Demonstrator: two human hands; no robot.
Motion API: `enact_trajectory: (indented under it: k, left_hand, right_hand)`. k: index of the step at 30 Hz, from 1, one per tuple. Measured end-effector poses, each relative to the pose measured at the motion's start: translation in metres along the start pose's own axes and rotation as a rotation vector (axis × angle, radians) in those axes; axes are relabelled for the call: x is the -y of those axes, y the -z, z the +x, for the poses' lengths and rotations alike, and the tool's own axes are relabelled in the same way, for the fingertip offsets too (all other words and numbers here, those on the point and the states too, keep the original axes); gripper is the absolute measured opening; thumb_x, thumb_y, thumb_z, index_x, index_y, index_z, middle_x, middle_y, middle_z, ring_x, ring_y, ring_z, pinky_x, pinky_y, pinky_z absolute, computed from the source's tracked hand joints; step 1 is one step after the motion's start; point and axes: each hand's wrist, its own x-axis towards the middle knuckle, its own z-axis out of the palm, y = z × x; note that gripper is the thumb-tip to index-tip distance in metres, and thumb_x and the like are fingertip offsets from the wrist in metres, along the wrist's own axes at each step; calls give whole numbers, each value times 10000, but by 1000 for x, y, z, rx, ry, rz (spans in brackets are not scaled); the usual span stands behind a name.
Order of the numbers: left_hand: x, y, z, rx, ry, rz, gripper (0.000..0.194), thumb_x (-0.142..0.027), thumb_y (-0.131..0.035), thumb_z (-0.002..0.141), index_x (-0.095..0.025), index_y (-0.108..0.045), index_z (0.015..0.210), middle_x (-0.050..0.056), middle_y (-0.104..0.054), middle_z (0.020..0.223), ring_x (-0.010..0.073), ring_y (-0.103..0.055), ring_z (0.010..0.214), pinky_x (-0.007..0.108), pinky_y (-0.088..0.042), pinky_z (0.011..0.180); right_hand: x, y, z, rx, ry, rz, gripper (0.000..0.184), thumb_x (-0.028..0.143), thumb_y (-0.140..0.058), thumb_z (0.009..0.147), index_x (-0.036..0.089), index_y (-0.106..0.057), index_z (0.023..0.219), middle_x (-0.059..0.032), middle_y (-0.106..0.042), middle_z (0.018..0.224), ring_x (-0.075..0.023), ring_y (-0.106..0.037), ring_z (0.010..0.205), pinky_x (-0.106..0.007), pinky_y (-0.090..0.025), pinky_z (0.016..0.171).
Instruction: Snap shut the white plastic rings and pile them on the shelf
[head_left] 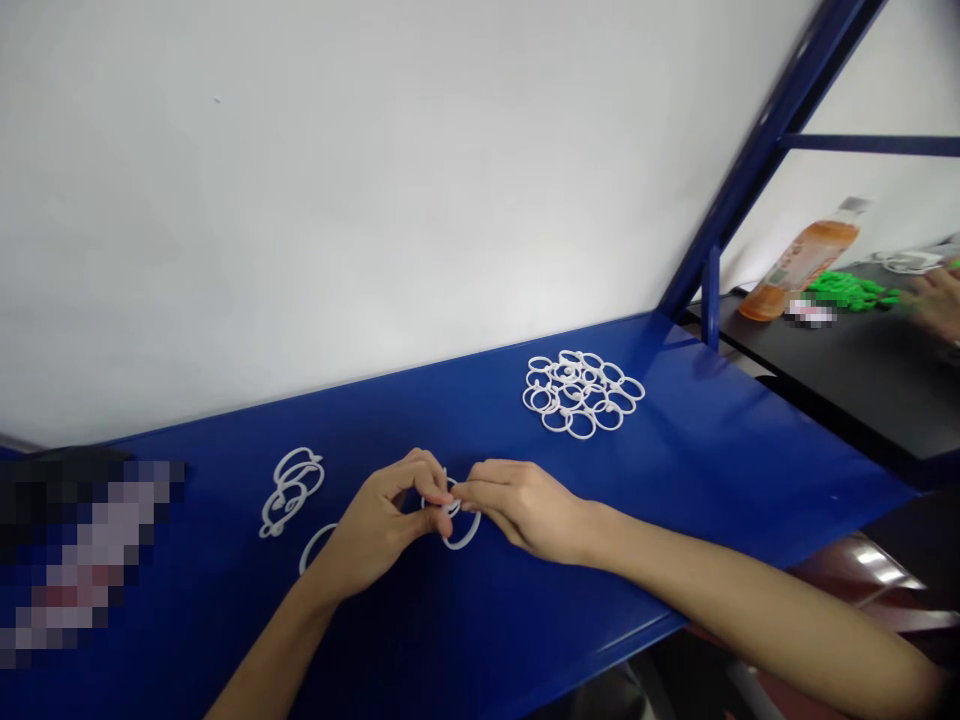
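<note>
Left hand (386, 512) pinching, right hand (529, 500) opposite (fingertips (441, 522) close), forearms (712, 585) angled inward

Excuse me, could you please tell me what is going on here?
At a blue table, a person's left hand pinches a white ring piece, and the right hand is at it too, hiding part of it. A larger cluster of white rings lies to the right. A smaller group lies to the left, near another ring, partly hidden.
</note>
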Motion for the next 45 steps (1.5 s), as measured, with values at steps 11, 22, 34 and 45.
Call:
enact_trajectory:
  k: [11,22,34,45]
  left_hand:
    - [4,-5,1,-52,-45,2,288,-416,-733,825,-191,-601,701,2,-601,791,119,-544,694,259,-452,660]
    - [2,-8,-4,-45,-124,51,210,-365,-696,867,-213,-643,731,22,-613,811,135,-568,712,276,-469,665]
    - [4,-15,-3,-134,-202,231,267,-441,-614,917,-221,-639,767,-3,-608,750,135,-560,691,272,-454,698]
    - [10,-10,5,-235,-76,441,362,-567,-632,857,-243,-642,1018,9,-658,866,192,-612,832,322,-475,788]
  right_hand:
    - [0,-1,-2,-35,-8,23,297,183,-365,1049,113,-652,1082,-81,-649,867,-157,-566,749,-274,-496,674]
    - [11,1,-4,-15,44,-171,292,102,-346,1022,119,-638,1006,-65,-612,809,-162,-501,690,-287,-459,650]
    - [6,1,-5,-50,66,-331,323,102,-327,1028,114,-644,967,-63,-592,778,-166,-459,668,-299,-410,614]
    - [2,7,1,-97,1,-342,284,180,-396,1041,128,-675,1057,-89,-646,892,-167,-535,740,-282,-450,628]
